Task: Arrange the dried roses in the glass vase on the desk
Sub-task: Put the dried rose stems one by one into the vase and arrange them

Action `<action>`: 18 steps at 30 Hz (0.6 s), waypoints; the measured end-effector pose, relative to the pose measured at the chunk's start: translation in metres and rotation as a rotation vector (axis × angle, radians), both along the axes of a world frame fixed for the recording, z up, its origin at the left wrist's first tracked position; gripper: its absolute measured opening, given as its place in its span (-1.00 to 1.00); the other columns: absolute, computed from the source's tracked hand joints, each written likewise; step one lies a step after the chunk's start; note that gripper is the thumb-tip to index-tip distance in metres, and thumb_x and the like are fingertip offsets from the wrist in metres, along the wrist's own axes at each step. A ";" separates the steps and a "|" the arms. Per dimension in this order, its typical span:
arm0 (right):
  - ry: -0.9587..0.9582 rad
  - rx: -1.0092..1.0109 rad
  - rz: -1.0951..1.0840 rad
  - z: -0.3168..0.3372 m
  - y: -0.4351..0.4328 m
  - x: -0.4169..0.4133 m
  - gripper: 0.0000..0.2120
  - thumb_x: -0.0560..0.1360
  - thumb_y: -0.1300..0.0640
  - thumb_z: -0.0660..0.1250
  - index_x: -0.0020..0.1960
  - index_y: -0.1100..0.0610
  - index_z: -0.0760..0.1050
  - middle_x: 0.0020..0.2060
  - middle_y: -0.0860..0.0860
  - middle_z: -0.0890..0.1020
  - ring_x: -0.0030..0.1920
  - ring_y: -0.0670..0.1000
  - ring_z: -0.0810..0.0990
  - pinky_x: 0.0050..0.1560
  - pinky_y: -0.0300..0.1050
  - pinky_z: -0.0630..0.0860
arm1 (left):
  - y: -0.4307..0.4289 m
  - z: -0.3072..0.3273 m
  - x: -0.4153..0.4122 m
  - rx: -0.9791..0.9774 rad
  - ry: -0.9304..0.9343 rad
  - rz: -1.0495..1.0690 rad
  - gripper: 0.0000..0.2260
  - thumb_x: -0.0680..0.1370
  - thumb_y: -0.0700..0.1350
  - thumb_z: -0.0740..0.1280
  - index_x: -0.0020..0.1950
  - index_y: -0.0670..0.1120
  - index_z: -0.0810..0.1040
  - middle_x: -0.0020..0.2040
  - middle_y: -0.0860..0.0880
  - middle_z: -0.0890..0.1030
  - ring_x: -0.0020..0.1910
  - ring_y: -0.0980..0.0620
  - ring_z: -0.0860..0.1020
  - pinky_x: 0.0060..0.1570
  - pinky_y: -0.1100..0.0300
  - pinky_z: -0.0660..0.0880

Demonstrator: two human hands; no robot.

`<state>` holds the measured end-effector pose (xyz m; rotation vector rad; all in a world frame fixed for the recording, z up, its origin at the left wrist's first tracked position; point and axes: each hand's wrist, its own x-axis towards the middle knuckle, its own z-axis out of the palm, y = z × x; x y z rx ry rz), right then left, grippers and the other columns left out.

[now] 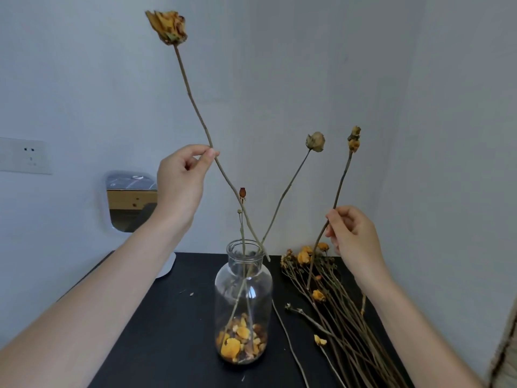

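A clear glass vase [243, 287] stands on the black desk [167, 317], with dried petals at its bottom and two thin stems inside: a pale rose [315, 141] leaning right and a small red bud [242, 192]. My left hand [181, 180] pinches the long stem of a tall yellow rose [167, 26]; the stem's lower end is at the vase mouth, by its far rim. To the right of the vase, my right hand [349, 233] pinches the stem of a small yellow rose [354, 138], held upright above the desk.
A pile of dried roses [335, 298] with long stems lies on the desk right of the vase. A loose stem [288, 340] lies beside the vase. A white-framed mirror [126, 203] stands at the back left, below a wall socket [26, 155]. Walls close in behind and right.
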<state>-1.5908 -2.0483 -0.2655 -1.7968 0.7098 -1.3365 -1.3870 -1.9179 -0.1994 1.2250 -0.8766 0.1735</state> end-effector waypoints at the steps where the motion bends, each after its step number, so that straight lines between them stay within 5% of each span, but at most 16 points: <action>1: 0.001 -0.002 0.000 -0.001 0.000 0.000 -0.88 0.56 0.09 0.21 -0.13 0.05 0.48 -0.40 -0.03 0.52 -0.46 -0.11 0.39 -0.41 -0.22 0.31 | 0.000 0.001 0.001 -0.018 0.014 0.004 -0.90 0.54 -0.09 0.31 -0.14 0.05 0.60 -0.42 0.04 0.23 -0.47 0.15 0.23 -0.36 0.25 0.24; 8: 0.022 0.000 -0.008 -0.007 -0.006 0.000 -0.89 0.56 0.10 0.21 -0.11 0.06 0.48 -0.39 -0.03 0.52 -0.51 -0.23 0.41 -0.38 -0.28 0.32 | 0.001 0.014 0.009 -0.076 -0.059 0.052 -0.91 0.53 -0.08 0.32 -0.15 0.04 0.60 -0.46 0.06 0.24 -0.49 0.17 0.25 -0.37 0.26 0.24; 18: 0.058 -0.006 0.014 -0.012 -0.001 0.007 -0.90 0.56 0.08 0.21 -0.11 0.03 0.47 -0.39 -0.04 0.51 -0.47 -0.14 0.41 -0.39 -0.26 0.33 | -0.009 -0.066 0.004 0.226 -0.202 0.121 -0.93 0.50 -0.09 0.37 -0.17 -0.02 0.62 -0.50 0.04 0.21 -0.51 0.14 0.24 -0.42 0.43 0.24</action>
